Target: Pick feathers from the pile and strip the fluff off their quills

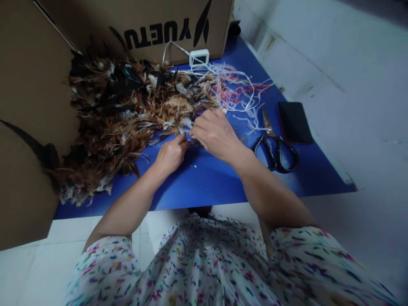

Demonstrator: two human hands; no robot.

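A large heap of brown, black and white feathers [127, 102] spreads over the blue table's left and middle. At its near edge my left hand [172, 154] is closed, thumb and fingers pinched on the feathers. Just right of it my right hand [216, 132] is closed too, its fingertips almost touching the left ones at a tuft of white fluff [185, 122]. The exact bit pinched is mostly hidden by the fingers. Beyond the right hand lies a tangle of white and red strings [232, 87].
Black-handled scissors [276, 151] lie at right, beside a dark phone [295, 122]. A small white display device [199, 58] with a cable stands behind the feathers. One cardboard box [172, 21] is at the back, cardboard [28, 170] at left. A wall [350, 106] borders the right.
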